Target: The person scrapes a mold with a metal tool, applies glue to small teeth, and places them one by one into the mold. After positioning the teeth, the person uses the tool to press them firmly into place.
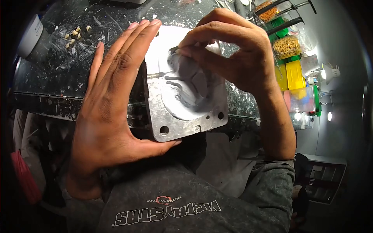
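Note:
A square metal mould plate (155, 112), with holes near its corners and a rounded, sculpted cavity, lies at the bench's front edge and juts over it. My left hand (107, 101) braces it from the left, its long fingers stretched up to the far corner and its thumb along the near edge. Over the cavity, my right hand (241, 50) is closed in a pinch. Thumb and fingertips press a small dark grey piece (173, 51) against the cavity's upper left; its kind I cannot make out. Strong light washes out the plate's far part.
Small pale bits (73, 38) lie on the scuffed black bench (50, 77), left of the plate. A white tub (30, 37) stands at the far left. On the right are clear boxes of orange-brown pieces (286, 46), a yellow container (294, 74) and a black metal clamp (285, 25).

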A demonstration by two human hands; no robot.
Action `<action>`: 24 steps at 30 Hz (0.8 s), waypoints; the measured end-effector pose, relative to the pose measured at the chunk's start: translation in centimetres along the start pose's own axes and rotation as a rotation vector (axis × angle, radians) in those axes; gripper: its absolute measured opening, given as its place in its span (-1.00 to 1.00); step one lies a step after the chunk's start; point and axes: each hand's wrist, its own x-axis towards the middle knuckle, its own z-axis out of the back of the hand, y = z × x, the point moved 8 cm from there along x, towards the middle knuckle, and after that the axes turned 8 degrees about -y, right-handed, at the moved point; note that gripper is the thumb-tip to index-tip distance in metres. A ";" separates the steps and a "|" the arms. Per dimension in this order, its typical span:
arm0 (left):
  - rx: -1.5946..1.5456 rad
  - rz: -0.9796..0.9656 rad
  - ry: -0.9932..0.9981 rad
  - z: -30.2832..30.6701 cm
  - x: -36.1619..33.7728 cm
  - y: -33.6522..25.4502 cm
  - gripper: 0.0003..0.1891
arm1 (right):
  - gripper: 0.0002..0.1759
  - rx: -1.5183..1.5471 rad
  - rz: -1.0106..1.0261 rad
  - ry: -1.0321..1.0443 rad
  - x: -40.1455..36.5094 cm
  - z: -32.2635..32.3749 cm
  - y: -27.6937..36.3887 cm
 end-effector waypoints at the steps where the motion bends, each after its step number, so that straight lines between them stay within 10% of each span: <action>1: -0.001 -0.001 0.006 0.0 0.0 0.0 0.40 | -0.74 -0.017 -0.009 0.068 0.4 -0.2 0.2; 24: -0.014 0.015 -0.005 0.1 -0.1 0.0 0.37 | -0.81 0.208 -0.170 0.185 0.2 -0.8 -2.9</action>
